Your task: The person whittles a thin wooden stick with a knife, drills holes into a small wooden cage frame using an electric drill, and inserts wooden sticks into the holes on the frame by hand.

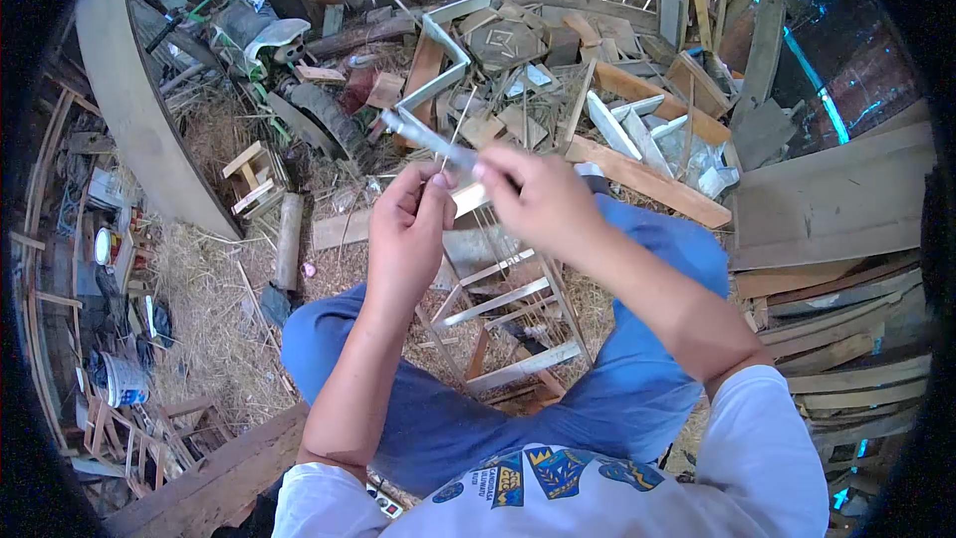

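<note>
My left hand is closed, with thumb and fingers pinching a thin wooden stick that points up and away. My right hand is wrapped round the handle of a knife. Its grey blade is slightly blurred and reaches leftward across the stick, just above my left fingertips; whether it touches the stick I cannot tell. Below both hands, between my knees, stands a light wooden slatted frame with thin rods at its far end. My right hand hides the knife's handle.
Scrap boards and offcuts lie heaped ahead. A motorbike stands at the far left, behind a tall curved panel. Stacked planks line the right. Straw covers the ground; a white bucket is at left.
</note>
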The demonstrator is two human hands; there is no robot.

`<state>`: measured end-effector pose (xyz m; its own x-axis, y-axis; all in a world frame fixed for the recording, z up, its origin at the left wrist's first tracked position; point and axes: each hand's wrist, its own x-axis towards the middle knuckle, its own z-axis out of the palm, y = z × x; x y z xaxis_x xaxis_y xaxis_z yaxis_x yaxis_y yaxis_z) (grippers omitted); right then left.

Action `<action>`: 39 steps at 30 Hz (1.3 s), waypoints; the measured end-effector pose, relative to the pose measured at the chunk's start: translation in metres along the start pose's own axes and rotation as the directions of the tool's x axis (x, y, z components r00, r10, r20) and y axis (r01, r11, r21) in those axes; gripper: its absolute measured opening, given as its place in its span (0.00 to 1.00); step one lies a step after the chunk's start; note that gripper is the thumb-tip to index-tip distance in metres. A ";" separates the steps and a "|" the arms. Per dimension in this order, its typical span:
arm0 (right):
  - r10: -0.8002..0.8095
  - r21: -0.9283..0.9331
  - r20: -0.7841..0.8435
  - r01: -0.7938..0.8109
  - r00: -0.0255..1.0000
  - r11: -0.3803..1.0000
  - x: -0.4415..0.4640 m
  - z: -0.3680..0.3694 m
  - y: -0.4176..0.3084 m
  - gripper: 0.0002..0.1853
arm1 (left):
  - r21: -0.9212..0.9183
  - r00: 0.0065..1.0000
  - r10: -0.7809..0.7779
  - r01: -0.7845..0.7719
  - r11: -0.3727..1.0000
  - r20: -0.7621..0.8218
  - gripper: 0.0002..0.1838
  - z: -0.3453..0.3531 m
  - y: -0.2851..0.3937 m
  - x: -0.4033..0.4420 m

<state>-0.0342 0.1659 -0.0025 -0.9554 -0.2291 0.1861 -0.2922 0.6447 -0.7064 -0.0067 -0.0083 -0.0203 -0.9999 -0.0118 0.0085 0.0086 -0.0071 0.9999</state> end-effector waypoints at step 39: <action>0.046 0.084 0.030 -0.049 0.998 0.995 -0.001 0.002 0.002 0.11 | -0.010 0.999 0.038 -0.038 0.999 -0.010 0.09 -0.003 0.003 -0.003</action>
<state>-0.0341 0.1664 -0.0052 -0.9663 -0.2210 0.1323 -0.2407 0.5917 -0.7694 -0.0032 -0.0111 -0.0174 -0.9987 -0.0220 0.0466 0.0470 -0.0166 0.9988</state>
